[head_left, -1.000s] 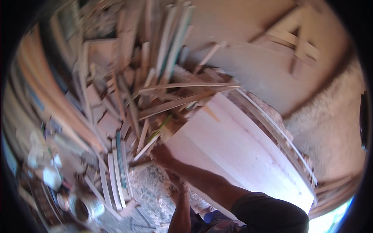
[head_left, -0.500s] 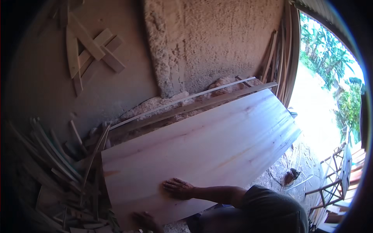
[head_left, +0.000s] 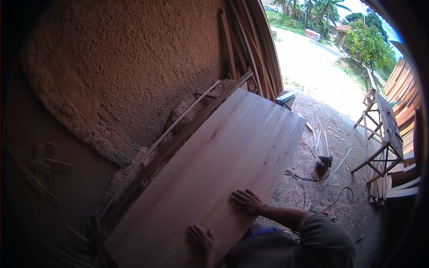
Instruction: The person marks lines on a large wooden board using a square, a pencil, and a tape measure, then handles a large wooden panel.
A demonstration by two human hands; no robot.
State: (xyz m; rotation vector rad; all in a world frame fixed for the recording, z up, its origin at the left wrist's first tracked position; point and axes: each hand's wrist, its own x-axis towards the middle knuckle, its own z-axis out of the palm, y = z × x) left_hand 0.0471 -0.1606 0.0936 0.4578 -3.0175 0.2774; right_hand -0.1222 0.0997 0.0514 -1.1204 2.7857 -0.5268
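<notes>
Diagonally, a pale wooden panel (head_left: 214, 161) ran from the near left to the far right of the scene, broad face upward, directly before the person. The left hand (head_left: 201, 237) rested on its near part, flat and open, with fingers extended, slightly parted and grasping nothing. The right hand (head_left: 248, 202) lay farther along, closer to the panel's right edge, likewise palm down; its fingers were spread a little and had hold of nothing. Beside the panel's left edge ran a dark beam (head_left: 193, 130), and left of that a thin, pale strip (head_left: 190, 110). A rough wall (head_left: 111, 67) rose on the left, with long boards (head_left: 257, 49) upright at its far end. To the right, shavings littered the floor (head_left: 290, 212), where a dark tool (head_left: 324, 166) sat. Farther right stood a bench (head_left: 388, 120) with braced legs, near stacked planks (head_left: 402, 91); trees (head_left: 368, 47) showed at the far right.
</notes>
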